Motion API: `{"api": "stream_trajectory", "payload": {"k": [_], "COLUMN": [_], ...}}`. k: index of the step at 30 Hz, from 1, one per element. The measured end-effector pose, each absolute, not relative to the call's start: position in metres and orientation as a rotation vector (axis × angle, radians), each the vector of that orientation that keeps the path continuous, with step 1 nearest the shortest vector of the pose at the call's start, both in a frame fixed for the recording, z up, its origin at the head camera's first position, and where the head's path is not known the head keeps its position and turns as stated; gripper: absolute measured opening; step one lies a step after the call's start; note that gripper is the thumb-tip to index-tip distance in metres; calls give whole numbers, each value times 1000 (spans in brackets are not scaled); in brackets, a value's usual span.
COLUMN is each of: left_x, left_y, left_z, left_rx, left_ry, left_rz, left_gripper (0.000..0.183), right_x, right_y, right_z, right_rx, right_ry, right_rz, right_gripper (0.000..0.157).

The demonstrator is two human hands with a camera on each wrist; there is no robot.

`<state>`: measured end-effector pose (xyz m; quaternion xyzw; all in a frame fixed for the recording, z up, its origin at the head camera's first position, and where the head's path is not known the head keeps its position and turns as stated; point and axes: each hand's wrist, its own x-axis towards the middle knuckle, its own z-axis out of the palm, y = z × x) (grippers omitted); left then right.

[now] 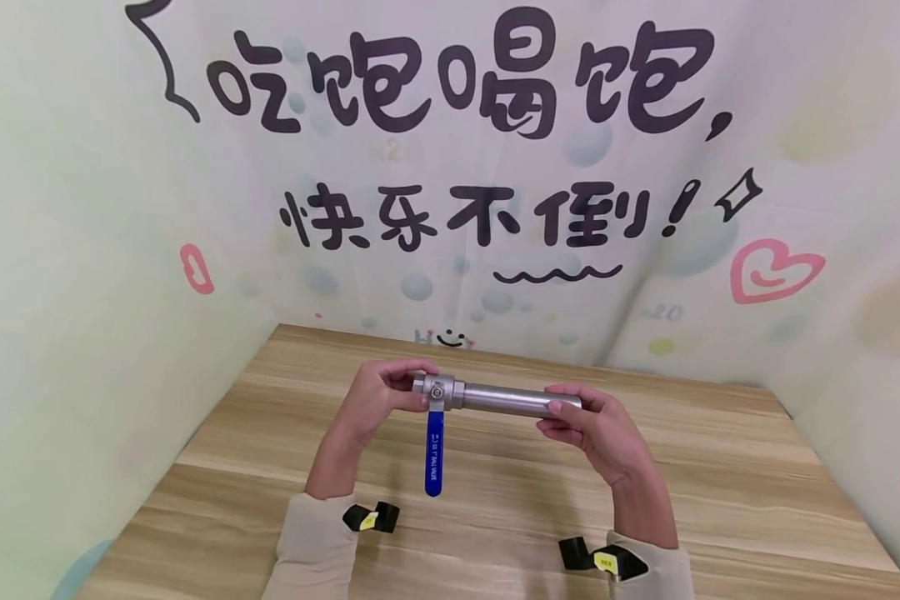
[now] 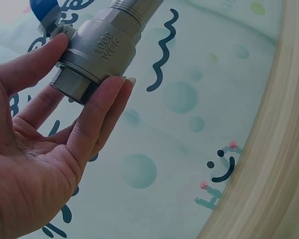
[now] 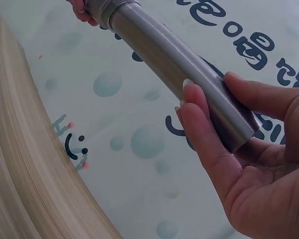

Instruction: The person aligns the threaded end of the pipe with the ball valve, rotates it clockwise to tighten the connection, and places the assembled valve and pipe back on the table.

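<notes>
A steel ball valve (image 1: pixel 438 392) with a blue lever handle (image 1: pixel 434 454) is joined to a straight metal pipe (image 1: pixel 506 399), both held up above the table. My left hand (image 1: pixel 371 400) grips the valve body at its free end; in the left wrist view, the thumb and fingers pinch the valve (image 2: pixel 97 55) around its hex end, and "1000 WOG" is stamped on it. The far end of the pipe (image 3: pixel 174 64) lies between the thumb and fingers of my right hand (image 1: pixel 592 425). In the head view the lever points down toward me.
Below the hands spreads a wood-grain table (image 1: pixel 495 500). A printed cloth backdrop (image 1: pixel 420 292) with large black characters stands behind it and along the sides. Both sleeves carry black wrist mounts (image 1: pixel 603 560) with yellow labels.
</notes>
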<state>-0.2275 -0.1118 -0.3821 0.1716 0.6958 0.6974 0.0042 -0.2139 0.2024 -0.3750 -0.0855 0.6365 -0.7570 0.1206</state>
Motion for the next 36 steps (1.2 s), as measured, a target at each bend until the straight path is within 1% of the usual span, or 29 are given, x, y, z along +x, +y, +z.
{"api": "stream_trajectory", "payload": {"k": [4,8,16,21,27,30,36], "left_x": [-228,-228,-229,-229,-229,-229,-229], "left_y": [-112,-112,-112,-112,-111,-112,-111], "left_z": [-383,-383,-383,-382,-383,-383,-383], "left_rx": [554,554,559,565,550,548,558], "left_ry": [2193,2198,2185,2184,2201,2202,2194], "left_rz": [2180,2178,2191,2192,2179,2178,2179], "left_gripper": [36,36,37,37,36,36,38], "right_x": [-215,-216,-216,-215,-216,-216,-215], "right_y": [203,203,203,203,202,202,203], "right_z": [-376,-377,-377,-376,-376,-377,-377], "right_rx": [-225,-214,-210,-236,-288,-277,-279], "right_ry": [1870,1873,1867,1852,1841,1855,1857], "right_rz": [-2201,-2198,-2197,-2205,-2215,-2212,-2190], "right_gripper": [11,10,18,20,30,30,21]}}
